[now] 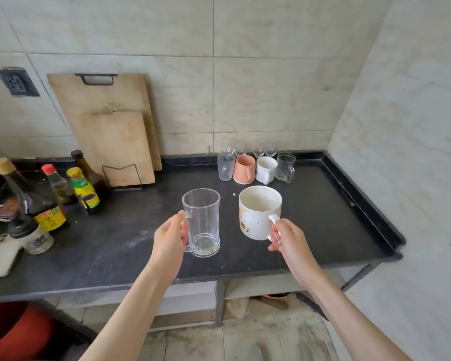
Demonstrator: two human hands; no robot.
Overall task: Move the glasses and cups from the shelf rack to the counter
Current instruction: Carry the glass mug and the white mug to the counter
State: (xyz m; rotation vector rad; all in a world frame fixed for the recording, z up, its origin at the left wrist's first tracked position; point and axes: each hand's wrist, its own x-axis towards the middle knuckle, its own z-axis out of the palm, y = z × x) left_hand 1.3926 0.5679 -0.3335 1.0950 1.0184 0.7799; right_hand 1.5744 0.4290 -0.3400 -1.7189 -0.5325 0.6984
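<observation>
Carrying two vessels above the dark worktop [310, 209]: left hand [171, 237] has its fingers wrapped round the handle of a clear glass mug [202, 222]; right hand [288, 239] pinches the white mug [258, 212] handle. Both appear airborne. Next: lower each beside the rear cup row [255, 168], then release.

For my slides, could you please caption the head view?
Left hand holds a glass mug, right hand a white mug, above the counter.

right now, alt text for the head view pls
A person's left hand holds a clear glass mug and the right hand a white mug over a dark counter; more cups stand by the wall.
</observation>
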